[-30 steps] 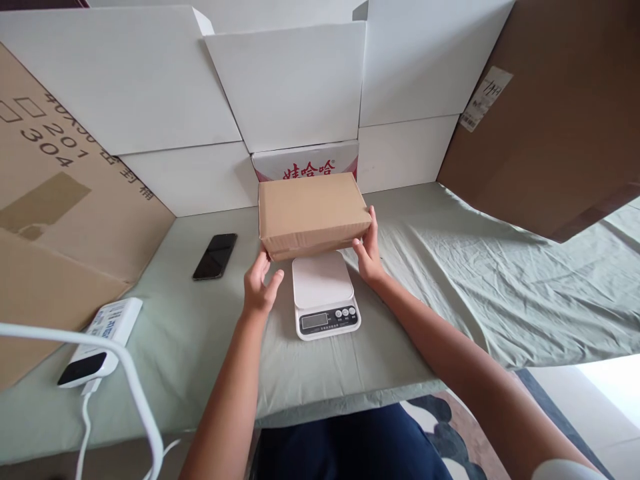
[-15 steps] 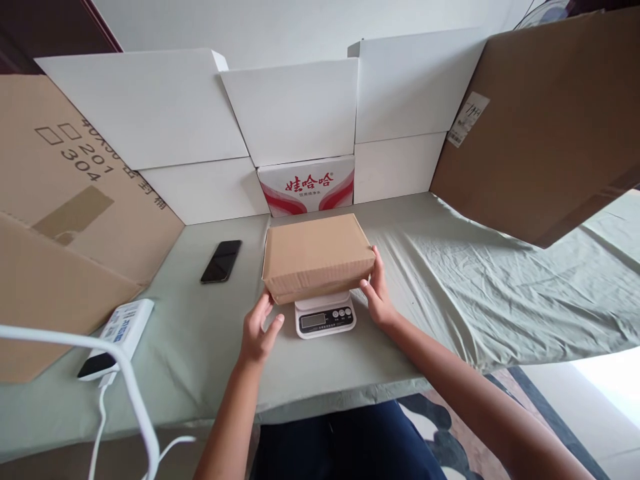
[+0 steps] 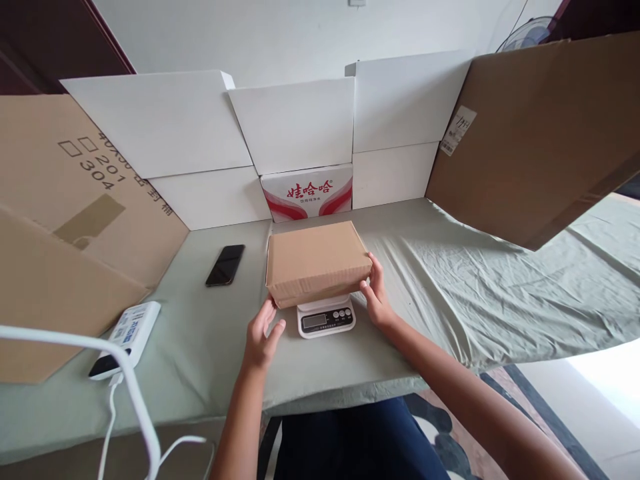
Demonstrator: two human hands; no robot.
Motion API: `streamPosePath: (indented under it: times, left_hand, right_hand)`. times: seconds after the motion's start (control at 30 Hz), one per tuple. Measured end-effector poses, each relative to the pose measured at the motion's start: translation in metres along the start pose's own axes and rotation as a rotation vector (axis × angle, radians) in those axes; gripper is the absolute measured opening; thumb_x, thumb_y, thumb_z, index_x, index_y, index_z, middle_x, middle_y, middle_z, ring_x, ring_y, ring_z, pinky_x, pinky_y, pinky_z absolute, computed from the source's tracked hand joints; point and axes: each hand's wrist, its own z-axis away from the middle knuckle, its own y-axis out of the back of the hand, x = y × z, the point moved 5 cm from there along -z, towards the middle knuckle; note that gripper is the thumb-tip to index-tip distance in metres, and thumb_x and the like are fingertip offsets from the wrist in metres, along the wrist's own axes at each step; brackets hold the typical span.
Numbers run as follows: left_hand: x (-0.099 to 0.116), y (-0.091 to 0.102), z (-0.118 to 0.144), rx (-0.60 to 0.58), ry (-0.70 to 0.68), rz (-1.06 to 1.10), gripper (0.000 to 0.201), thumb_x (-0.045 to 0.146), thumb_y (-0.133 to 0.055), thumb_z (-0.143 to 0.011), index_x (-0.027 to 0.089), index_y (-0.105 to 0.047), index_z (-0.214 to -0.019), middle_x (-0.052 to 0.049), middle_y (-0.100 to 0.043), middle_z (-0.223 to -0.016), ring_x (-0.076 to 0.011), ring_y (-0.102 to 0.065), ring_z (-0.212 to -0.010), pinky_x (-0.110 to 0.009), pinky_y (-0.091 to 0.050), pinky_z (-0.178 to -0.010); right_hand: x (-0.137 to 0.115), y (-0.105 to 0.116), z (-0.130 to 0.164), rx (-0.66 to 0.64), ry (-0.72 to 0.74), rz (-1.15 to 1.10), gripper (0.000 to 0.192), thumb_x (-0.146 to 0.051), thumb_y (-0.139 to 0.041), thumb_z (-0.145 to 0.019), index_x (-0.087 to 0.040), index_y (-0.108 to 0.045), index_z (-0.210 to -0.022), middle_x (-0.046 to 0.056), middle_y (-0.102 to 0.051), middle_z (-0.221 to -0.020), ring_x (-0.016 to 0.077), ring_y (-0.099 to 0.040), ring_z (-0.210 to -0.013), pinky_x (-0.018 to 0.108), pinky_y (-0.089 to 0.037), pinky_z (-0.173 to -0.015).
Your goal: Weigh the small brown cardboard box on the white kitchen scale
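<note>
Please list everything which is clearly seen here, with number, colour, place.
Small cardboard box: 1, brown, over scale
Scale: 1, white-black, under box
Phone: 1, black, left of box
Rectangular device: 1, white-black, left
Cable: 1+, white, lower left
Curved tube: 1, white, left
Large cartons: 2, brown, both sides
Plain panels: 5, white, back
Printed box: 1, white-red, back centre
Cloth: 1, grey-green, under scale
Wall: 1, white, behind panels
Dark surfaces: 2, maroon, upper corners
Floor: 1, patterned, lower right
Trousers: 1, dark blue, bottom
Hands: 2, bare, at box's ends
</note>
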Motion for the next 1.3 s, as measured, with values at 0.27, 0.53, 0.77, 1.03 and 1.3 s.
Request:
streamPosePath:
  times: [0.27,0.53,0.77,1.03,1.3]
  left_hand:
    - [0.003,-0.001,0.0,0.003,-0.011,-0.013,0.079,0.049,-0.072,-0.086,0.011,-0.054,-0.153,-0.023,-0.059,-0.152,-0.0403,-0.046,-0.149,-0.059,-0.031,-0.126]
    - [0.001,0.001,-0.001,0.016,-0.011,-0.021,0.079,0.049,-0.074,-0.085,0.01,-0.055,-0.151,-0.024,-0.06,-0.15,-0.0413,-0.047,-0.148,-0.06,-0.033,-0.125]
    - [0.008,0.007,-0.001,0.164,-0.082,0.029,0.085,0.048,-0.076,-0.084,0.018,-0.047,-0.159,-0.02,-0.044,-0.165,-0.0399,-0.036,-0.155,-0.056,-0.031,-0.127]
    - [0.012,0.006,-0.004,0.167,-0.088,0.059,0.083,0.047,-0.076,-0.084,0.02,-0.049,-0.158,-0.019,-0.043,-0.166,-0.0402,-0.037,-0.154,-0.055,-0.03,-0.128]
    - [0.013,0.005,-0.005,0.157,-0.073,0.036,0.085,0.05,-0.074,-0.084,0.019,-0.048,-0.158,-0.019,-0.044,-0.165,-0.0396,-0.039,-0.154,-0.054,-0.031,-0.127]
  right_hand:
    - [-0.005,0.001,-0.002,0.029,0.021,0.005,0.06,-0.058,-0.041,-0.104,-0.029,-0.034,-0.156,0.014,-0.045,-0.151,0.0317,-0.048,-0.139,0.052,-0.049,-0.109]
    - [-0.009,0.001,-0.002,0.03,0.038,-0.003,0.056,-0.055,-0.042,-0.104,-0.031,-0.035,-0.154,0.013,-0.046,-0.148,0.0307,-0.048,-0.138,0.052,-0.049,-0.109]
    - [-0.003,0.013,-0.008,0.175,0.008,-0.081,0.061,-0.058,-0.039,-0.102,-0.037,-0.029,-0.158,0.011,-0.044,-0.152,0.0311,-0.055,-0.132,0.056,-0.05,-0.106]
    - [-0.005,0.017,-0.011,0.187,-0.015,-0.094,0.058,-0.061,-0.04,-0.102,-0.036,-0.038,-0.154,0.011,-0.046,-0.152,0.0319,-0.055,-0.132,0.057,-0.05,-0.107]
    - [-0.013,0.013,-0.011,0.096,-0.006,-0.004,0.057,-0.064,-0.035,-0.103,-0.032,-0.048,-0.149,0.012,-0.047,-0.149,0.0316,-0.053,-0.134,0.053,-0.05,-0.108]
